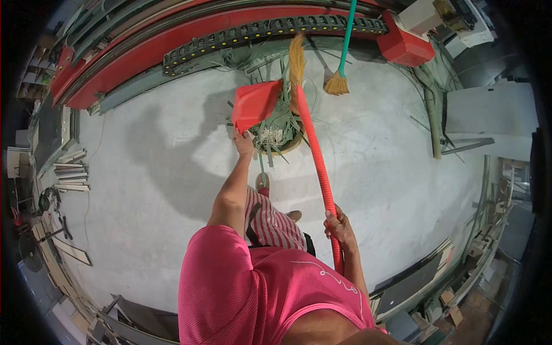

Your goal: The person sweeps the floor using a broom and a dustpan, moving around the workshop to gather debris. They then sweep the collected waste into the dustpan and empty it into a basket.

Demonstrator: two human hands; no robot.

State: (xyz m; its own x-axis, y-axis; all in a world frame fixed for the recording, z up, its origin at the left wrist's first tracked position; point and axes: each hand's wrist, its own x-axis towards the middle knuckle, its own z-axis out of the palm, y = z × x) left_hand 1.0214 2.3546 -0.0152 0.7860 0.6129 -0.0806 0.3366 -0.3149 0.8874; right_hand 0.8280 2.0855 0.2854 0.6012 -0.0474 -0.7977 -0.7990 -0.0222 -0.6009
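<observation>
Head view, pale worn floor (pixel 379 172), red machinery (pixel 132 63) beyond, possibly workshop.

The left hand (pixel 242 141) is far out in front, at the end of an arm (pixel 233 187) that reaches forward with only a slight bend at the elbow. Its fingers look closed in a grip, though they are too small in the view to tell one from another. The right hand (pixel 340 226) is much nearer the torso, off to the right side, fingers curled and gripping, the forearm (pixel 355 267) leading back beside the body.
</observation>
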